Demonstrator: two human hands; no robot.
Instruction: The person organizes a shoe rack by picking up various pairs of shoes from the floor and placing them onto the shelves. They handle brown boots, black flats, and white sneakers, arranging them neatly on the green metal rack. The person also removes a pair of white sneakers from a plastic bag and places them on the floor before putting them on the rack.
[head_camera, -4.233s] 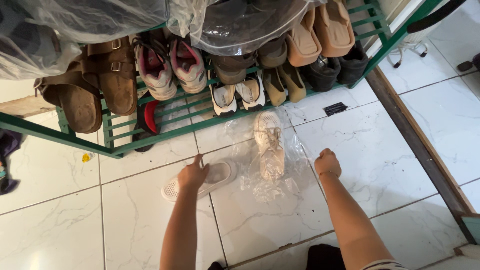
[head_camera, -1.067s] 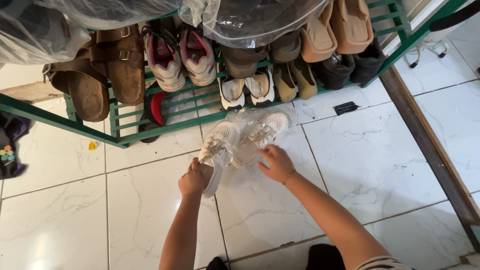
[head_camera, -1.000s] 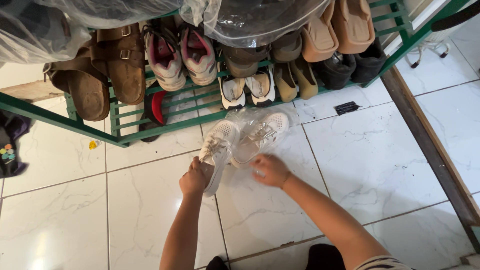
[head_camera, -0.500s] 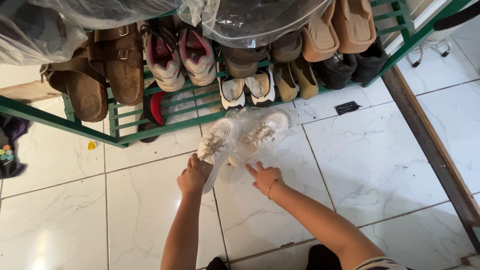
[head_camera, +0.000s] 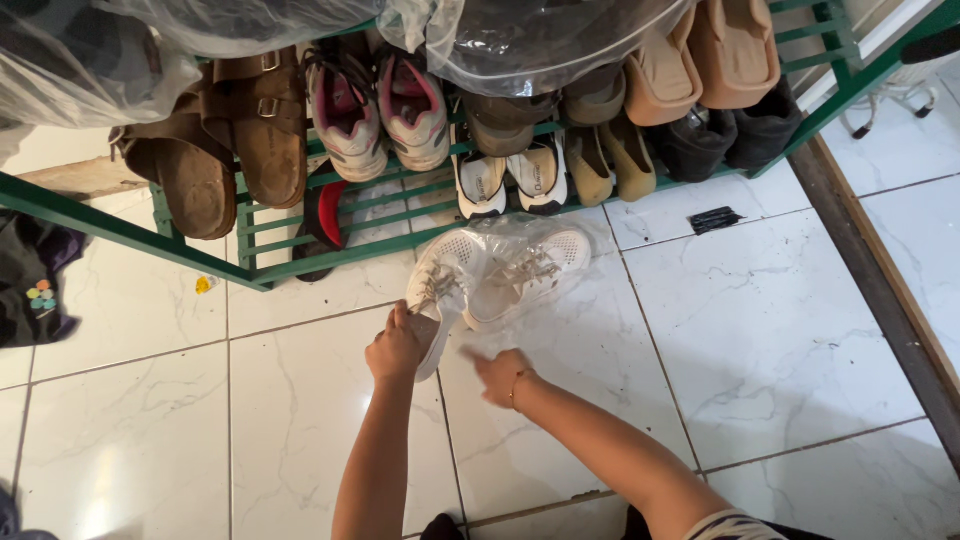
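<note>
My left hand (head_camera: 396, 348) grips the heel of a white lace-up sneaker (head_camera: 438, 288), whose toe points toward the shoe rack. Its twin, a second white sneaker (head_camera: 530, 273), lies just to the right inside a clear plastic bag (head_camera: 510, 240) that drapes over both toes. My right hand (head_camera: 500, 376) hovers low over the floor tiles just behind the bagged sneaker, fingers loosely curled and holding nothing; a thin bracelet circles its wrist.
A green metal shoe rack (head_camera: 330, 240) fills the top, holding brown sandals (head_camera: 220, 140), pink-and-grey trainers (head_camera: 380, 105), white shoes (head_camera: 510, 180), tan slip-ons and black shoes, with plastic-wrapped bundles (head_camera: 540, 40) above. Dark cloth (head_camera: 35, 285) lies at left. A wooden threshold (head_camera: 880, 290) runs along the right.
My right hand has let go of the bagged sneaker and drawn back toward me. The left hand keeps its grip on the other sneaker. The view has shifted slightly.
</note>
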